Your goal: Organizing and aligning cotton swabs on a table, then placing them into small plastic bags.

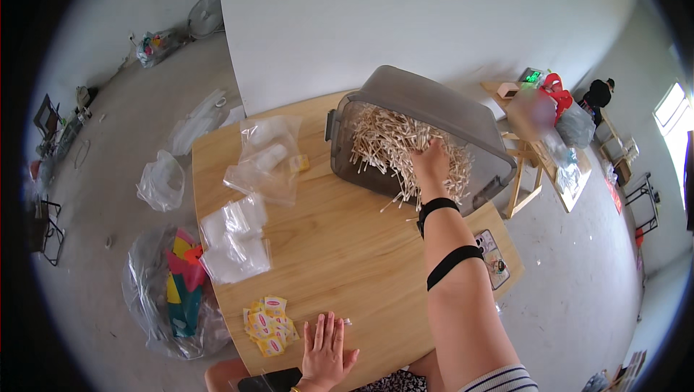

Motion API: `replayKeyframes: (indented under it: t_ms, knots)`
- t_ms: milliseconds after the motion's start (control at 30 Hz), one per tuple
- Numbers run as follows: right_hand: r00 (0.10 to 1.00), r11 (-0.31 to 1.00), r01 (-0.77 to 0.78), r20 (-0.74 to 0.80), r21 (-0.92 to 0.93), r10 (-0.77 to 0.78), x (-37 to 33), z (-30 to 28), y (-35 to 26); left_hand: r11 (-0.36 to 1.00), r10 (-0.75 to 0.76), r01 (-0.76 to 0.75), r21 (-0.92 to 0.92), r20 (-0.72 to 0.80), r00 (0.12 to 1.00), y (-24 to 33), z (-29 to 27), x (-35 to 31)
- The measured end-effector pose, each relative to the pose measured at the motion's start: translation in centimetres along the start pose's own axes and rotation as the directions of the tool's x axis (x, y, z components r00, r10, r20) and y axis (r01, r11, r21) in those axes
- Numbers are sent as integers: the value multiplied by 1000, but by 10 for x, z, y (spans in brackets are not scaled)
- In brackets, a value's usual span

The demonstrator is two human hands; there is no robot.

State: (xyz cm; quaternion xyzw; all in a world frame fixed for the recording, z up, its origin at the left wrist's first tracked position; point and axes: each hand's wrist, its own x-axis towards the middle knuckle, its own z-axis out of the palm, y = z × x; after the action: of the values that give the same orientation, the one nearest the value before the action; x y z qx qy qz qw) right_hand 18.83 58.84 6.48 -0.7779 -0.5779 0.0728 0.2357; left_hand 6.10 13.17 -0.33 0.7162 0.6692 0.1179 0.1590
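A grey translucent plastic bin (434, 96) lies tipped on its side at the far part of the table, its mouth toward me. Cotton swabs (387, 139) fill it in a loose heap, and a few spill over the rim. My right hand (431, 158) reaches into the heap, fingers curled among the swabs and partly hidden. My left hand (327, 352) rests flat at the near table edge, fingers stretched out and holding nothing. By its fingertips is a small white object (348, 322), too small to name. Yellow-and-white packets or labels (269, 325) are piled left of that hand.
Clear plastic bags (235, 240) and another clear bag (267, 157) lie along the left of the wooden table (340, 247). A phone (493, 258) sits at the right edge. A large bag of coloured pieces (181, 291) stands on the floor; a side table (571, 182) is at right.
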Motion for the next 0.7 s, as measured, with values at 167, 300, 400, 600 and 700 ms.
replayKeyframes:
  t_ms: [167,300,400,600,700]
  knots:
    - [995,994,80,61,68,-84,-10,-8,22,999,5,-6,-34,-19,1000,-2,4,-3]
    - [967,947,224,64,230,-245,-32,-18,62,999,36,-36,5,-16,999,0,5,0]
    - [908,878,320,150,357,-391,-71,-26,80,996,87,-87,5,-61,994,-2,6,-6]
    - [663,837,437,511,329,-547,-169,-46,105,971,236,-239,-10,-123,964,-6,12,-6]
    - [549,843,466,660,268,-513,-208,-50,109,971,235,-238,-4,-142,961,-5,11,-5]
